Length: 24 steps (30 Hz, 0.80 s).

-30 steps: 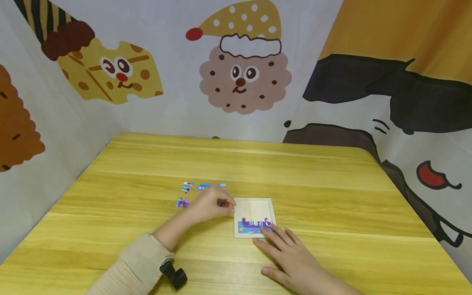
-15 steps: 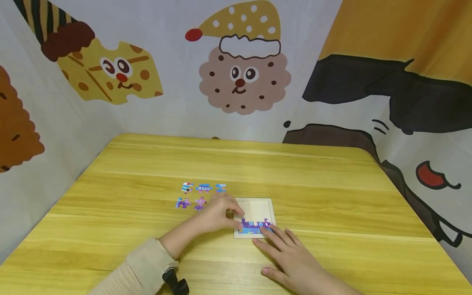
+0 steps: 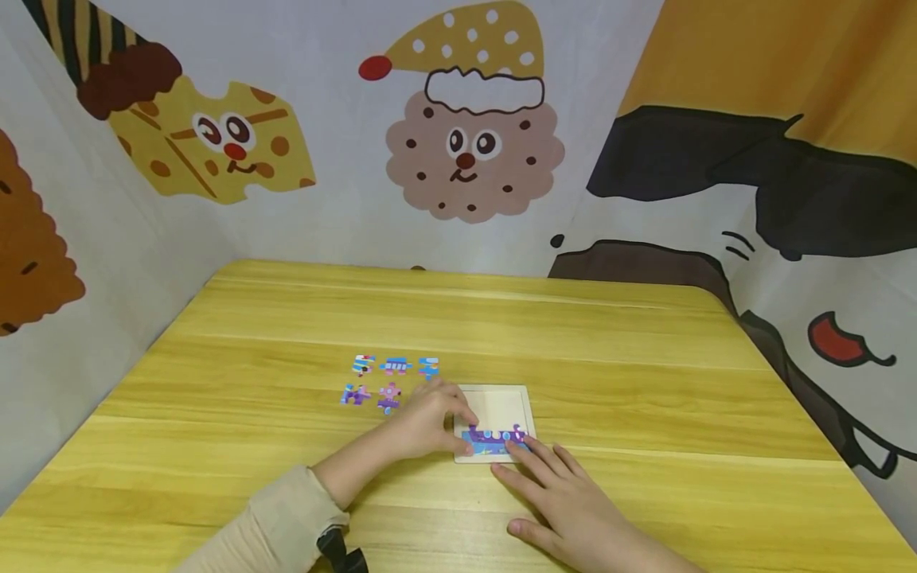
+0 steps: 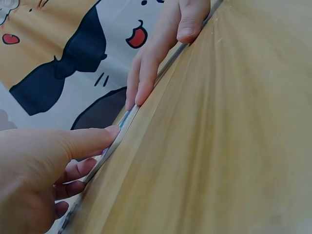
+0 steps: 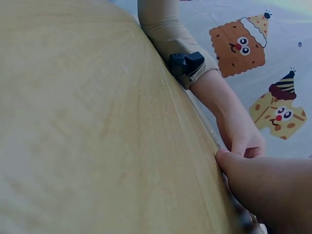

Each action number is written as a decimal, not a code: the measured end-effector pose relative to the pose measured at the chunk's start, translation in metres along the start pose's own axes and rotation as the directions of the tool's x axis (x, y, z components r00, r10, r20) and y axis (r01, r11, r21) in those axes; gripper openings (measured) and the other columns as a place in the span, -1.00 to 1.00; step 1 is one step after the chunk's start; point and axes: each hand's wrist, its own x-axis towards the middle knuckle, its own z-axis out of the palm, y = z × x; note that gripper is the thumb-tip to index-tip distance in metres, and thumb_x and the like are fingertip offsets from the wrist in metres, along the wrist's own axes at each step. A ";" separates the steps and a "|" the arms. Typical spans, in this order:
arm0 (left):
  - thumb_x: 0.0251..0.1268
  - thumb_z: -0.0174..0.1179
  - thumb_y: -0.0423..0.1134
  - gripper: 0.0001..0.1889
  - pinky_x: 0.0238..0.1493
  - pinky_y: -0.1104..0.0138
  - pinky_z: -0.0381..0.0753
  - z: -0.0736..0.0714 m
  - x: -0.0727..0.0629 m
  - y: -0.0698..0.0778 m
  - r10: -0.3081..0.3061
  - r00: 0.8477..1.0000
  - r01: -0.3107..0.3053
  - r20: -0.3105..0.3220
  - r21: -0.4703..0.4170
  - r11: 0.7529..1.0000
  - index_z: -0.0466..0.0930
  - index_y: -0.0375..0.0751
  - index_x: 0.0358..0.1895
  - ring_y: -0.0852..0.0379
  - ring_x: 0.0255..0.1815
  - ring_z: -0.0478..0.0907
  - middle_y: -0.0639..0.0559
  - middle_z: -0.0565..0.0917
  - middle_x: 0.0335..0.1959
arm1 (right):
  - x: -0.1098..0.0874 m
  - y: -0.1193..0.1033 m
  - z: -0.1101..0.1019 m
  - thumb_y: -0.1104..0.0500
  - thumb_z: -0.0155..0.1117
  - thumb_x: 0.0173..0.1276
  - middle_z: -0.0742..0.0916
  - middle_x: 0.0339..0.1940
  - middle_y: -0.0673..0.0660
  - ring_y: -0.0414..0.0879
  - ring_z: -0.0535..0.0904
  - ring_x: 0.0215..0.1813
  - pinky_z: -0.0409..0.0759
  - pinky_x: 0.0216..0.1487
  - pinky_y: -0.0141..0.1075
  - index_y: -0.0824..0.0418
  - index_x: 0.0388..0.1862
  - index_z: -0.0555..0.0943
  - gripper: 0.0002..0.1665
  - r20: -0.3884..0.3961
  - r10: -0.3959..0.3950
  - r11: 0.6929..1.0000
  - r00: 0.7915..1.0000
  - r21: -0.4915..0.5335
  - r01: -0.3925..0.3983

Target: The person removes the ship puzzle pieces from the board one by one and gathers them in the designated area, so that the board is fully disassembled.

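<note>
A square, pale puzzle tray (image 3: pixel 494 459) lies on the table, its lower strip filled with purple and blue jigsaw pieces (image 3: pixel 494 442) and its upper part bare. My left hand (image 3: pixel 427 422) reaches over the tray's left side, thumb and index finger bent about the left end piece of that strip. In the left wrist view the thumb (image 4: pixel 100 139) lies along the tray's edge with the other fingers curled behind it. With fingers spread and fairly straight, my right hand (image 3: pixel 573 501) rests at the lower right corner, fingertips on the tray and strip.
Several loose jigsaw pieces lie left of the tray, among them a purple one (image 3: pixel 354 394), a pink one (image 3: pixel 389 395) and a blue one (image 3: pixel 396 365). The wooden table (image 3: pixel 645 358) meets a cartoon-printed cloth (image 3: pixel 322 223) behind it.
My left hand has moved right from the tray's left edge onto the strip's left end, uncovering loose pieces behind it; its thumb has since slid slightly nearer me. The right hand stays put.
</note>
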 end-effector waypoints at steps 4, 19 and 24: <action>-0.10 0.51 -0.11 -0.70 0.23 -0.04 0.19 -0.002 -0.001 0.004 -0.013 1.000 0.013 0.005 -0.014 1.000 0.73 -0.03 -0.22 0.19 -0.04 0.37 0.29 0.57 -0.25 | 0.000 0.000 0.000 -0.29 -0.05 0.43 0.24 0.50 0.07 0.08 0.08 0.48 -0.47 0.40 -0.29 -0.09 0.48 0.24 -0.29 -0.006 -0.006 1.000 1.000 -0.005 0.006; -0.11 0.52 -0.18 -0.71 0.03 0.13 0.26 0.000 0.000 0.007 -0.015 1.000 0.015 -0.006 -0.039 0.999 0.72 -0.03 -0.23 0.26 -0.23 0.37 0.37 0.62 -0.32 | 0.000 0.000 0.000 -0.30 -0.05 0.43 0.23 0.51 0.04 0.05 0.05 0.50 0.01 0.32 0.05 -0.13 0.49 0.23 -0.29 0.003 0.007 1.000 1.000 0.011 -0.007; -0.11 0.52 -0.19 -0.71 0.02 0.15 0.24 0.001 0.000 0.007 -0.004 1.000 0.003 -0.015 -0.046 0.999 0.72 -0.02 -0.24 0.26 -0.27 0.36 0.39 0.60 -0.36 | 0.000 0.000 0.000 -0.30 -0.06 0.43 0.22 0.51 0.04 0.05 0.04 0.50 -0.08 0.33 -0.01 -0.13 0.49 0.22 -0.29 0.009 0.010 1.000 1.000 0.018 -0.010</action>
